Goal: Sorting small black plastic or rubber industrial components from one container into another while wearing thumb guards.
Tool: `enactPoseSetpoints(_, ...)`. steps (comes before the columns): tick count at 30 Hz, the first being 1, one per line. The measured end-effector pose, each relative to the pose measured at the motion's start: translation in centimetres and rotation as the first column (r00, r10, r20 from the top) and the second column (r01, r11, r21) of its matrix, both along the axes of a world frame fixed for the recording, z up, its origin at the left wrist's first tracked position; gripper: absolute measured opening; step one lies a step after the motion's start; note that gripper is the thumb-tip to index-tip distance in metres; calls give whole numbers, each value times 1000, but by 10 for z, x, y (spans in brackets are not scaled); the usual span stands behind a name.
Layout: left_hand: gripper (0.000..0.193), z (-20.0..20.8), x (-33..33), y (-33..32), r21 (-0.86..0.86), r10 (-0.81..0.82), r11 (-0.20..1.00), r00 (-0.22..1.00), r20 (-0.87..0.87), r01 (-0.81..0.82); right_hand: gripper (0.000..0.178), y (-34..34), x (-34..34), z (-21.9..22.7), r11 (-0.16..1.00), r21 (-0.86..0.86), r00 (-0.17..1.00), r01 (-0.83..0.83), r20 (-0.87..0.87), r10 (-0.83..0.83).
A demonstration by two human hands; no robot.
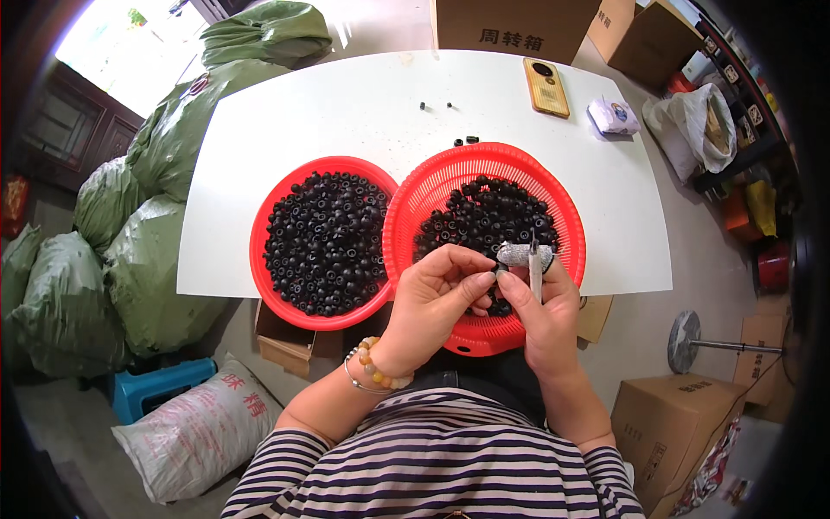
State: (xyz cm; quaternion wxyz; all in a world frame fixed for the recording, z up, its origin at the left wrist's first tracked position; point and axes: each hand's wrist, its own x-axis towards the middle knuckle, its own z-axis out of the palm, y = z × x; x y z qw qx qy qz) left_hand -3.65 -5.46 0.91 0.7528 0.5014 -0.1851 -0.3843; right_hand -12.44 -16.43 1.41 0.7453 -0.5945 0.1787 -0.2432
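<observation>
Over the perforated red basket (572, 229): left hand (437, 290) fingers pinch a small black fitting (499, 267), mostly hidden, its long axis unreadable.
Right hand (550, 318): fingers closed round a slim white-handled tool (535, 275), long axis toward twelve o'clock.
Fitting from tool tip: about eight o'clock, near; both thumbs meet there, neither hand clearly nearer.
Nine o'clock, counter (303, 108) edge: red basin (261, 251).

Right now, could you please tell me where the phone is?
In the head view, the phone lies on the far right part of the white table, just left of a small pale packet and beyond the right red basket.
</observation>
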Motion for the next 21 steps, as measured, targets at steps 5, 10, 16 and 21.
enactPoseSetpoints(5, 16, 10, 1, 2, 10, -59, 998, 991, 120, 58, 15, -1, -1, 7, 990, 125, 997, -71, 3, 71)
enactPoseSetpoints(10, 14, 8, 7, 3, 12, -84, 996, 995, 59, 84, 20, -7, -4, 9, 947, 263, 983, -184, 51, 177)
enactPoseSetpoints(16, 14, 5, 15, 8, -216, -105, 976, 927, -360, 27, 35, -2, -2, 11, 938, 264, 974, -224, 80, 210)
enactPoseSetpoints(21, 13, 5, 16, 8, -256, -124, 966, 914, -387, 23, 37, -1, -3, 11, 925, 181, 940, -333, 137, 311)
